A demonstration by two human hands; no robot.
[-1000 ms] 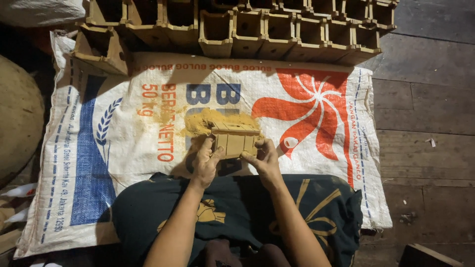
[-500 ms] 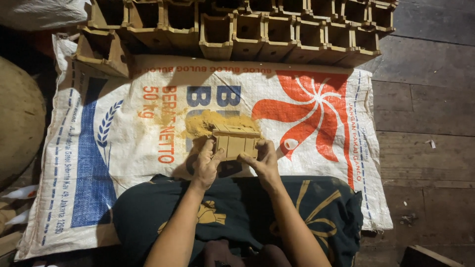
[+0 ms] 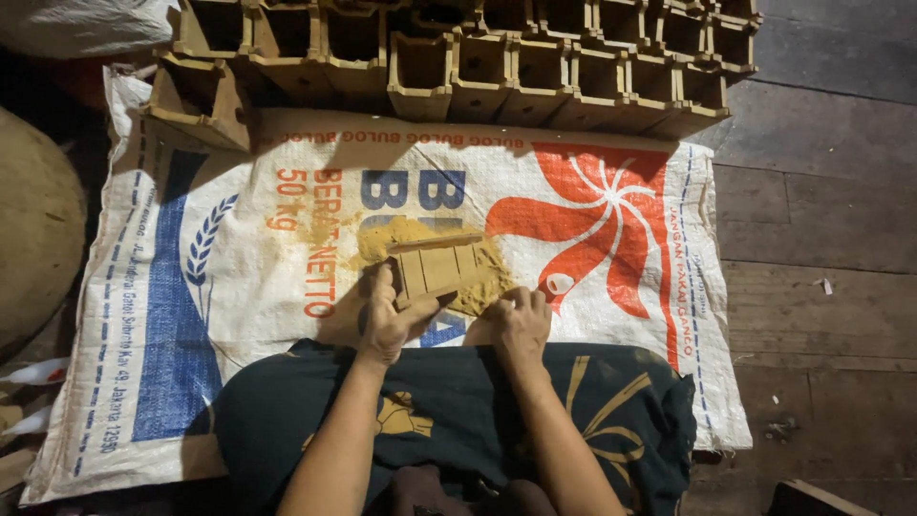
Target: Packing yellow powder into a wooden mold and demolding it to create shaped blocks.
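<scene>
The small wooden mould (image 3: pixel 441 268) lies flat on the printed woven sack (image 3: pixel 239 287), in a patch of yellowish powder (image 3: pixel 401 234), just in front of my lap. It looks stiff and light, ribbed with slats, dusty so maybe a bit slippery; best held by the short ends or outer edges, not the thin slats. My left hand (image 3: pixel 387 320) grips its left near corner, thumb up along the side. My right hand (image 3: pixel 521 320) is curled loosely on the sack beside the mould's right corner, apparently not gripping it. Half a second ago both hands clasped the mould; now my right has slid off and down. A row of similar wooden boxes (image 3: pixel 478 57) sits along the sack's far edge, dark cloth (image 3: pixel 621 411) over my lap
</scene>
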